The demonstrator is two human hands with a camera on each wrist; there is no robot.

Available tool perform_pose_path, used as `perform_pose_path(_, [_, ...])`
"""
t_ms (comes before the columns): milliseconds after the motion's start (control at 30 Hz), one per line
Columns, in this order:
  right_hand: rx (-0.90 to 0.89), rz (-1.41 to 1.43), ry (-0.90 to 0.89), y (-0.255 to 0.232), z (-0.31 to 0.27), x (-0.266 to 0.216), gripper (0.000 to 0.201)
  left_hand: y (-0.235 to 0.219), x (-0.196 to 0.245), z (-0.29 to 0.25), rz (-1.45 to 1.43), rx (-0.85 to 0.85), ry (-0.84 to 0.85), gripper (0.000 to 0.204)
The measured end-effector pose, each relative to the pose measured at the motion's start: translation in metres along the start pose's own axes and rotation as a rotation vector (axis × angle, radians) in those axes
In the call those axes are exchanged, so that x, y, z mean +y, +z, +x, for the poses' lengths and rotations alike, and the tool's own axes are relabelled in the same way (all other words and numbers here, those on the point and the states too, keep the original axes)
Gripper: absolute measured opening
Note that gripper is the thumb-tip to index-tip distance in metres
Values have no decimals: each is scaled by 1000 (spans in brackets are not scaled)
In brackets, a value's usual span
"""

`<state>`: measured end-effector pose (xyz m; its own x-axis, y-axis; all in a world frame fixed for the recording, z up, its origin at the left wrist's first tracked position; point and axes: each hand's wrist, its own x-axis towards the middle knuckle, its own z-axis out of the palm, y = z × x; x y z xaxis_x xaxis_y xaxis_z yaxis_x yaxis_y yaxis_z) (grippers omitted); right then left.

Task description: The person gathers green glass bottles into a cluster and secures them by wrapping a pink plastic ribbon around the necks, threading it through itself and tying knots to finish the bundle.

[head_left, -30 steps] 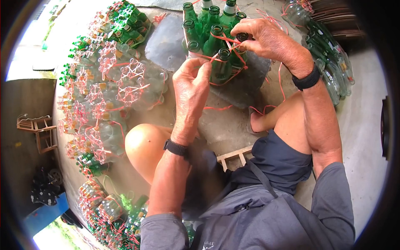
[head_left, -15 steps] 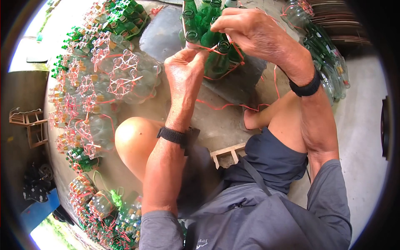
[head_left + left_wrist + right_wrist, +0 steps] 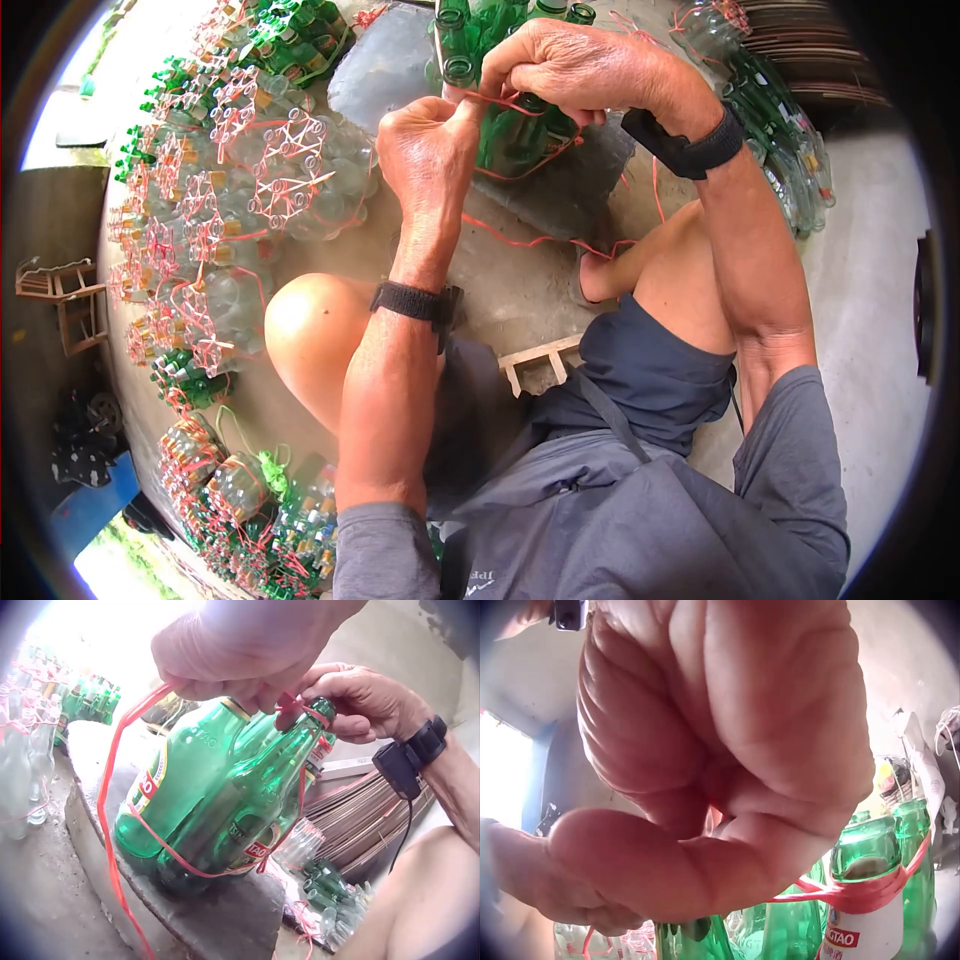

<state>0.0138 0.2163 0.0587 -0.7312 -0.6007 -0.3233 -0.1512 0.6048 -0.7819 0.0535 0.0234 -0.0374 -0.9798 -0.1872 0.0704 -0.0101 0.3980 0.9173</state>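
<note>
Several green glass beer bottles (image 3: 510,145) stand bundled on a dark stone slab (image 3: 575,195), tied with pink-red plastic twine (image 3: 109,817). My left hand (image 3: 430,155) is at the near left of the bundle, fingers curled on the twine, and a loose length hangs from it in the left wrist view. Just across from it, my right hand (image 3: 575,70) pinches the twine at the neck of the nearest bottle (image 3: 300,742). In the right wrist view a strand wraps a labelled bottle neck (image 3: 866,892). The right fingertips are partly hidden.
Tied groups of clear bottles (image 3: 300,190) fill the floor at left, with green ones (image 3: 295,40) behind. More bottles (image 3: 780,140) lie at right beside a stack of thin brown sheets (image 3: 810,50). A wooden stool (image 3: 540,360) shows between the legs.
My right hand has come left and down from the far bottle necks toward my left hand, which stays on the twine. The view has shifted so the bundle sits higher.
</note>
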Motion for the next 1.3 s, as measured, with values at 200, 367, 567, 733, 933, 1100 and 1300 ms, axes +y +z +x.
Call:
perform_pose_path(200, [-26, -42, 7, -3, 9, 5, 35, -3, 1, 1, 115, -37, 0, 53])
perform_pose_path(367, [0, -174, 46, 2, 11, -7, 27, -2, -1, 2, 153, -13, 66, 55])
perform_pose_path(567, [23, -597, -175, -5, 0, -32, 13, -9, 1, 6, 161, -131, 10, 54])
perform_pose_path(733, [-20, -766, -181, -10, -9, -51, 11, -11, 1, 4, 128, -147, -9, 55])
perform_pose_path(933, [14, -932, -385, -16, -11, -41, 8, -9, 5, -1, 107, -149, -45, 54])
perform_pose_path(1100, [293, -961, -739, -16, -12, -40, 8, -3, 6, -4, 44, -141, 26, 43])
perform_pose_path(1300, [15, -1117, -399, -27, 5, -49, 9, 0, 9, -8, 8, -159, 20, 40])
